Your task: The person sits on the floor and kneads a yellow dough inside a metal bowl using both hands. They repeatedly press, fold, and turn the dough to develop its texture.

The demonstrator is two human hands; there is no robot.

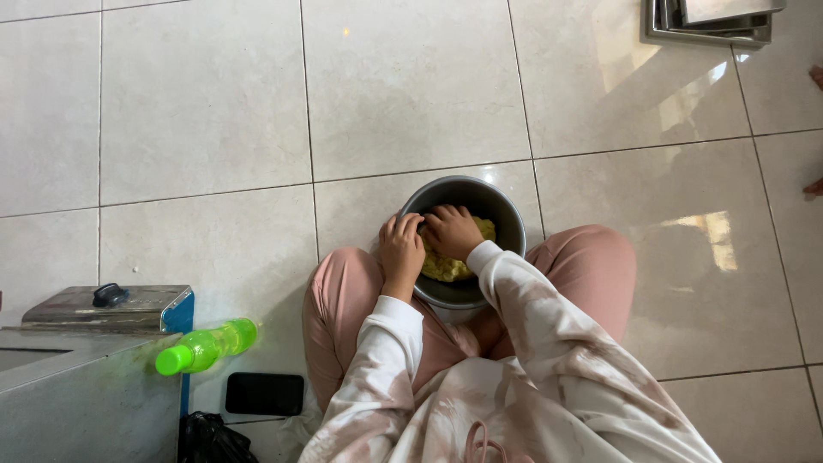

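Hands (426, 240) in bowl (506, 214), bottle (206, 345) left.

Glossy glazed floor tiles (411, 86), throwing back bright window glare. The bowl (506, 219) is dull grey metal, smooth-walled, and the yellow dough (446, 266) inside looks coarse and crumbly, matt. Soft pink cloth trousers (591, 266), a mottled fabric sleeve (531, 300). The green bottle (206, 345) is shiny translucent plastic. Brushed steel lid (111, 304) at left, and stacked metal trays (711, 21) gleaming top right.

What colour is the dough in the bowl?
Yellow dough, in a grey metal bowl; the head view shows it.
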